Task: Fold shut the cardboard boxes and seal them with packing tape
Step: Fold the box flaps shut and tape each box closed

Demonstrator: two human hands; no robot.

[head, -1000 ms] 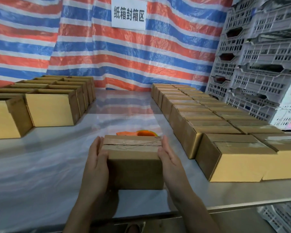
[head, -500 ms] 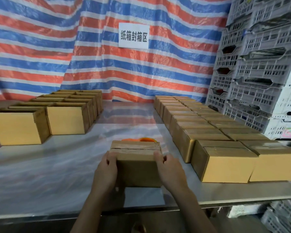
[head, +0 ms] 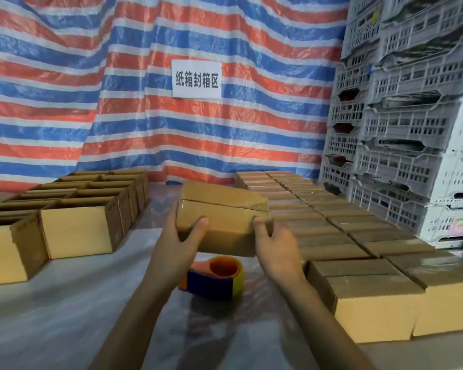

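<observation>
**Desk:** What's at ctr?

**Photog:** A person's left hand (head: 181, 236) and right hand (head: 274, 243) hold 1 closed cardboard box (head: 222, 220) over a pale bench (head: 64, 316). The box is tilted, w/ its top sloping down to the right. Flaps are shut, and a seam runs across the top under a glossy strip.

**Desk:** Grip on each side?

**Photog:** Left grip is clamped on the box's left end, thumb on the near face, fingers wrapped round the side. Right grip is clamped on the right near corner, fingers curled round it. Can't tell if the underside touches the bench.

**Desk:** Tape?

**Photog:** An orange-and-blue tape dispenser (head: 217, 276) sits on the bench just in front of the box, btwn the 2 forearms, w/ neither hand touching it.

**Desk:** Rest of the bench?

**Photog:** The open boxes (head: 78, 231) stand in rows at left, tops unfolded. The sealed boxes (head: 358, 289) are packed edge to edge in 2 columns at right, running to the back.

**Desk:** Bkgd?

**Photog:** A red, blue and white striped tarp (head: 118, 116) hangs behind the bench, w/ a white paper sign (head: 196, 79) in black characters pinned to it. The grey plastic crates (head: 412, 129) are stacked high at right.
</observation>
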